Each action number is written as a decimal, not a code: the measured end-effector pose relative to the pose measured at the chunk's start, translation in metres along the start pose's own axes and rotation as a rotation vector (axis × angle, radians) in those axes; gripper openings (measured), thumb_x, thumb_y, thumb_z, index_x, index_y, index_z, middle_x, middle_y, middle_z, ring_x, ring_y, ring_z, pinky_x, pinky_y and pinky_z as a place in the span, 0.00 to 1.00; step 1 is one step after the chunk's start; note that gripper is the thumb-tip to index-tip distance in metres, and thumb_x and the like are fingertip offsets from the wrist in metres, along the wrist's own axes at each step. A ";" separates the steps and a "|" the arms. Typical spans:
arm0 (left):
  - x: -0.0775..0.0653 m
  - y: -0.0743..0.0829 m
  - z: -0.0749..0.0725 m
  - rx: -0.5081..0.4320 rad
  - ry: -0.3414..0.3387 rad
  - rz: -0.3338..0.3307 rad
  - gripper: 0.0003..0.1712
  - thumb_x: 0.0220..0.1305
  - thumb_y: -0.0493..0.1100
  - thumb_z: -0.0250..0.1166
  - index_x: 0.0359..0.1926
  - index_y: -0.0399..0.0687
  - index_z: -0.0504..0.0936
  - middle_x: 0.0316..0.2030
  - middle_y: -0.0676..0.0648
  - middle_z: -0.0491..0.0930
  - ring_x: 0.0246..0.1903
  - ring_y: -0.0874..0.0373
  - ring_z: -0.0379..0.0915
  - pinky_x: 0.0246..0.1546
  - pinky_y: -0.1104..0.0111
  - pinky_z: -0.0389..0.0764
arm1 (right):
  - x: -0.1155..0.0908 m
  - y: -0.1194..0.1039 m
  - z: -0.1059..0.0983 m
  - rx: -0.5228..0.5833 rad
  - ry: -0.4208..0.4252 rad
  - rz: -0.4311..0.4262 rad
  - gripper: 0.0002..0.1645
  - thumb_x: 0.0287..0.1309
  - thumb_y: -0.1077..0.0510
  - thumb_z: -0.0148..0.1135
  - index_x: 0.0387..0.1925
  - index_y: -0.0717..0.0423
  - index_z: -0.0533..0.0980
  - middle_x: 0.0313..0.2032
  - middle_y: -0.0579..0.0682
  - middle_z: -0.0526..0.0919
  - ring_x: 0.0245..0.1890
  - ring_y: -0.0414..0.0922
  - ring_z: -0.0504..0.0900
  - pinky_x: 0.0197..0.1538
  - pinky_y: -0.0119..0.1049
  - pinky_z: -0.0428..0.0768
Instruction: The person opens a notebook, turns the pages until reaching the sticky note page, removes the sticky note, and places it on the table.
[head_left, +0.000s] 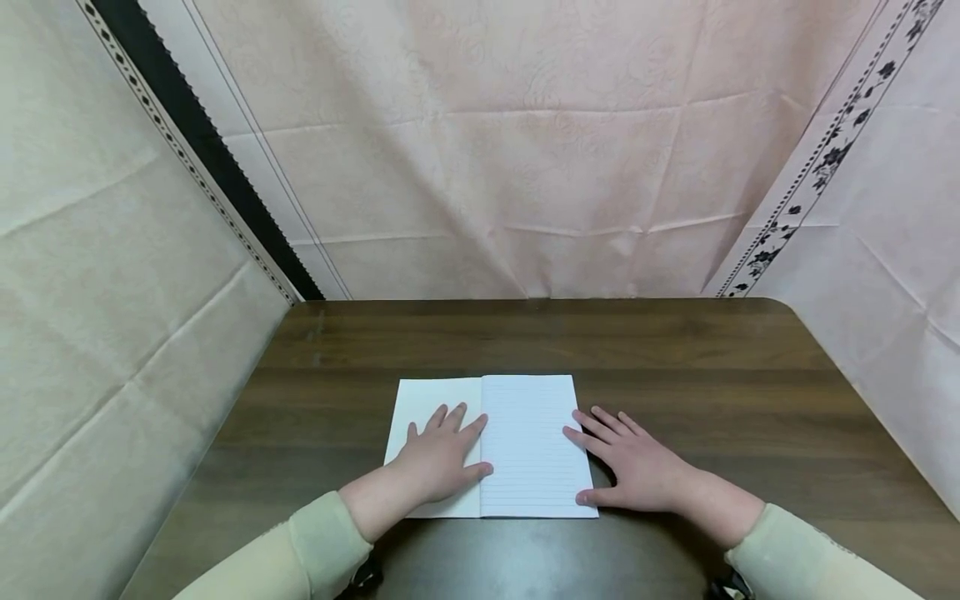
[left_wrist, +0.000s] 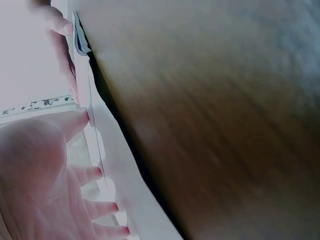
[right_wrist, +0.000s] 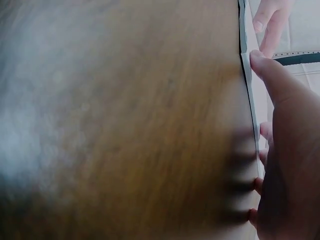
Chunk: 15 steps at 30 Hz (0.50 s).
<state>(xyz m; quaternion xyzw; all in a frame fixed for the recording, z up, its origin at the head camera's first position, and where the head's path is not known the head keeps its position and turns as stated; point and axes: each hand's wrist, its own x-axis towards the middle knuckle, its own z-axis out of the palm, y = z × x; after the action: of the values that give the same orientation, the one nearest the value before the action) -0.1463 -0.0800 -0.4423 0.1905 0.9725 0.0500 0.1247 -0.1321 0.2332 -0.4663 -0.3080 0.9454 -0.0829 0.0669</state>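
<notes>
From the head view, I have a notebook [head_left: 528, 475] lying spread on the wooden table [head_left: 690, 375], right in front of me, near edge towards my body. My left hand [head_left: 442, 458] lies flat and spread on the plain left side, index fingertip at the fold, thumb reaching just past it onto the lined page. My right hand [head_left: 637, 475] is open too, fingers straight, two fingertips and the thumb touching the right edge of that page, gripping nothing. So I'd call this step holding the book flat and open; a next move, I judge, calls for a steady left palm and a light right fingertip, so only one leaf lifts. The lines run straight across, and I see no writing on them. Over to the left wrist view: low and edge-on, the leaves bunch into a small curl at the fold, and the pale near edge waves above a dark shadow. My left fingertips rest along it, uncurled. Now the right wrist view: my right thumb [right_wrist: 272, 77] touches the thin paper edge, the other fingertips lined up farther along it; how hard they press, I can't tell.
</notes>
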 end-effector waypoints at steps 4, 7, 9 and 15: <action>-0.001 0.001 0.000 -0.003 0.010 0.003 0.43 0.55 0.71 0.53 0.69 0.63 0.57 0.69 0.44 0.53 0.67 0.40 0.46 0.55 0.33 0.52 | 0.000 -0.001 0.001 -0.001 0.017 0.004 0.53 0.45 0.19 0.46 0.70 0.34 0.49 0.72 0.42 0.45 0.71 0.49 0.42 0.68 0.54 0.44; -0.002 0.001 0.000 -0.002 0.016 0.005 0.43 0.55 0.71 0.52 0.69 0.63 0.58 0.69 0.44 0.53 0.67 0.39 0.46 0.55 0.33 0.52 | 0.000 -0.001 0.002 -0.002 0.024 0.013 0.53 0.45 0.19 0.45 0.70 0.33 0.49 0.72 0.41 0.45 0.71 0.48 0.42 0.68 0.54 0.44; -0.002 0.001 0.000 0.000 0.018 0.004 0.43 0.55 0.72 0.52 0.69 0.64 0.57 0.69 0.44 0.53 0.68 0.40 0.46 0.55 0.33 0.53 | 0.000 -0.001 0.002 -0.003 0.025 0.020 0.52 0.45 0.19 0.45 0.70 0.33 0.49 0.72 0.41 0.46 0.71 0.48 0.42 0.68 0.54 0.44; 0.000 0.001 0.003 0.015 0.015 -0.005 0.43 0.55 0.73 0.51 0.69 0.65 0.57 0.69 0.45 0.53 0.68 0.41 0.46 0.55 0.33 0.53 | 0.001 -0.002 0.003 -0.001 0.014 0.038 0.52 0.45 0.19 0.44 0.70 0.33 0.50 0.72 0.41 0.46 0.71 0.48 0.42 0.68 0.54 0.44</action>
<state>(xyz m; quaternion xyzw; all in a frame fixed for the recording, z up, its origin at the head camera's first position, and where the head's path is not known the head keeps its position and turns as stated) -0.1449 -0.0792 -0.4450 0.1887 0.9742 0.0440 0.1159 -0.1315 0.2303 -0.4693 -0.2894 0.9516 -0.0835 0.0615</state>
